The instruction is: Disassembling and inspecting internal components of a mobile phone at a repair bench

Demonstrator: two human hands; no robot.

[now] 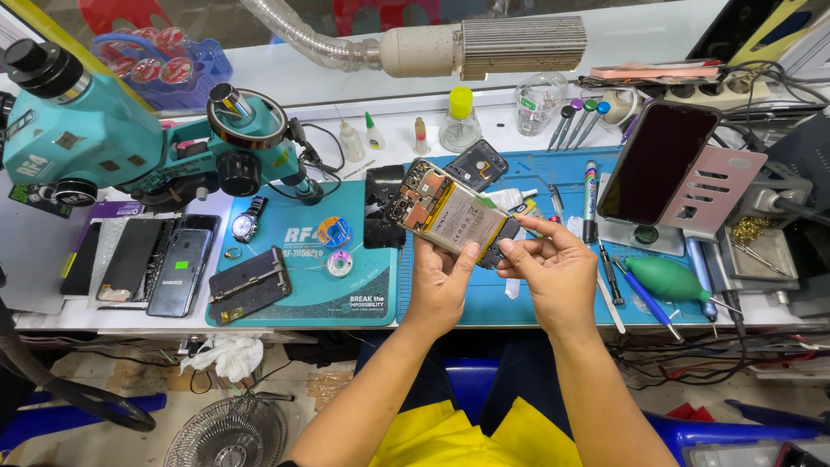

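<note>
My left hand (443, 290) grips the opened phone (450, 214) from below. My right hand (553, 268) pinches its lower edge above the blue mat (553, 169).

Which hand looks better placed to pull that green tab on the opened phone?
The right hand, probably: its fingertips already sit at the green tab, while the left hand props the opened phone from below.
</note>
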